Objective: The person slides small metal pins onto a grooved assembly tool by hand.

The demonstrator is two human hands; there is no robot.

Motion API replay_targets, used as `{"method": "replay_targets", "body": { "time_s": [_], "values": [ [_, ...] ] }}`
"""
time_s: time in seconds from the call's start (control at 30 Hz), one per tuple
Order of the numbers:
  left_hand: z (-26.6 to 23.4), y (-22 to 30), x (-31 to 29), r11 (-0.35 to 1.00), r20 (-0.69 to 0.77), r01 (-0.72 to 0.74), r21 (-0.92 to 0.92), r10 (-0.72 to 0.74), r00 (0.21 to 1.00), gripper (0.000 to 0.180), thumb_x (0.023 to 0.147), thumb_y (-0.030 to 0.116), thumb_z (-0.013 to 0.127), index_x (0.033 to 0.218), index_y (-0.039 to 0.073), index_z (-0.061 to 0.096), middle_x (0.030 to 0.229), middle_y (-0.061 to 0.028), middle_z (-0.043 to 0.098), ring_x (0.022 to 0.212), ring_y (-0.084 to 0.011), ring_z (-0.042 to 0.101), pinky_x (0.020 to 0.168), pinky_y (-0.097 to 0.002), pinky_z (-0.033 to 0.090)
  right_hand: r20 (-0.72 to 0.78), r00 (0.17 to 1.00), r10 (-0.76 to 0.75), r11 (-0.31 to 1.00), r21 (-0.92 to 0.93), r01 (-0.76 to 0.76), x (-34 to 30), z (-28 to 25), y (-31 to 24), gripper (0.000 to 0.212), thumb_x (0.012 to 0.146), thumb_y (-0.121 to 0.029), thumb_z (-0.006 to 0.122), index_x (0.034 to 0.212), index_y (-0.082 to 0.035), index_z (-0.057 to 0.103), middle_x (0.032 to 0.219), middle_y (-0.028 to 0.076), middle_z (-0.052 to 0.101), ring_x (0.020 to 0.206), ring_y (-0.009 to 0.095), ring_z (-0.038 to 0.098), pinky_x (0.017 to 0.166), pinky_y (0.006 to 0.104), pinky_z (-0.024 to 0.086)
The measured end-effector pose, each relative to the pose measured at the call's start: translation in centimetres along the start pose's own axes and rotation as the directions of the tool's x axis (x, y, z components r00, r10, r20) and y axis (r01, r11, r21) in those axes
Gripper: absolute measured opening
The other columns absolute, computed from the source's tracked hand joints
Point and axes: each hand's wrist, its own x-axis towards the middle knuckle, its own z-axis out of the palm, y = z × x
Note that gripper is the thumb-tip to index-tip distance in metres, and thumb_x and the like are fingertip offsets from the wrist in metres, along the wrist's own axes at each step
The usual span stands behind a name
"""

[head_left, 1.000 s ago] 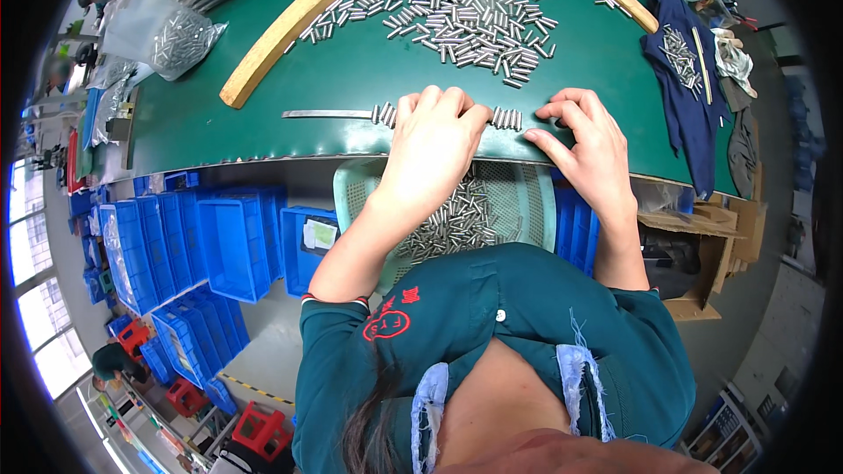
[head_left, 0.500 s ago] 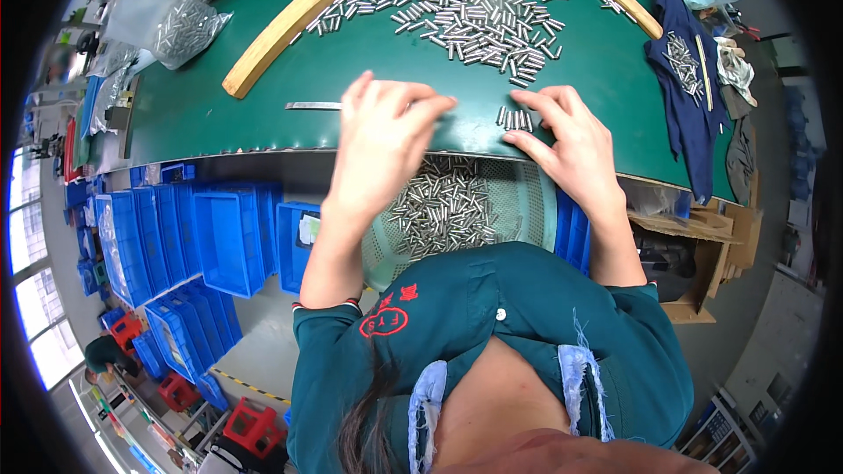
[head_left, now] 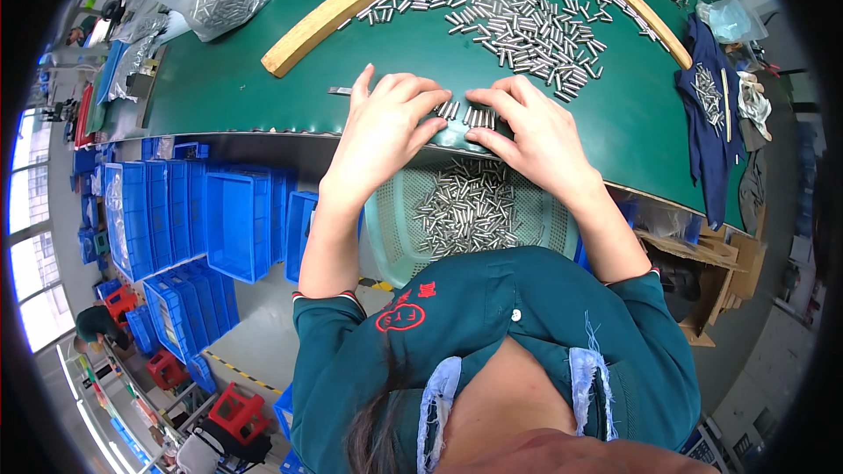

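Near the front edge of the green table (head_left: 219,92), my two hands face each other over short rows of small metal pins. My right hand (head_left: 537,132) pinches a row of upright-looking pins (head_left: 479,118) between thumb and fingers. A smaller group of pins (head_left: 447,111) sits between the thumb and fingers of my left hand (head_left: 386,127); its fingertips partly cover them. A narrow gap parts the two groups. Beside the left fingers, a flat metal strip (head_left: 339,90) lies partly hidden. A large loose heap of like pins (head_left: 536,26) spreads farther back.
Wooden bars (head_left: 351,9) flank the heap. Below the table edge, a pale green perforated basket (head_left: 386,219) holds many pins. Blue bins (head_left: 237,224) stand at left. A bag of pins (head_left: 224,4) lies back left; dark blue cloth (head_left: 702,127) with pins hangs at right.
My left hand has moved in toward the right hand and now has a small group of pins at its fingertips. The right hand stays around its row. The whole view has shifted slightly.
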Motion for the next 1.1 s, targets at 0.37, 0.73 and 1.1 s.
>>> {"method": "replay_targets", "body": {
  "time_s": [0.37, 0.73, 1.1],
  "values": [
    [0.8, 0.8, 0.7, 0.993, 0.000, -0.062, -0.104, 0.062, 0.998, 0.030, 0.082, 0.023, 0.068, 0.110, 0.012, 0.064, 0.111, -0.0011, 0.060, 0.114, -0.0192, 0.053, 0.107, -0.0602, 0.026, 0.115, 0.987, 0.115, 0.983, 0.129, -0.129, 0.0, -0.2, -0.5, 0.047, 0.084, -0.023, 0.068, 0.126, -0.009, 0.051, 0.105, 0.009, 0.057, 0.088, 0.023, 0.064, 0.075, 0.0360, 0.052],
    [1.5, 2.1, 1.1, 0.978, -0.012, -0.154, -0.141, 0.154, 0.988, 0.025, 0.083, 0.022, 0.067, 0.107, 0.016, 0.065, 0.118, 0.0018, 0.059, 0.118, -0.0203, 0.050, 0.107, -0.0615, 0.025, -0.074, 0.989, 0.126, 0.968, 0.226, -0.107, -1.5, -0.9, 0.2, 0.038, 0.086, -0.009, 0.061, 0.124, -0.008, 0.054, 0.109, 0.011, 0.059, 0.085, 0.023, 0.065, 0.075, 0.0354, 0.052],
    [1.9, 2.9, 4.2, 0.995, -0.104, -0.097, 0.003, 0.096, 0.990, 0.024, 0.085, 0.021, 0.065, 0.109, 0.016, 0.066, 0.119, 0.0018, 0.060, 0.118, -0.0220, 0.051, 0.108, -0.0538, 0.027, -0.186, 0.976, 0.112, 0.935, -0.314, -0.167, -1.3, -1.7, 4.1, 0.037, 0.084, -0.023, 0.067, 0.120, -0.016, 0.061, 0.140, 0.008, 0.043, 0.135, 0.034, 0.031, 0.111, 0.0520, 0.024]
  ]
}}
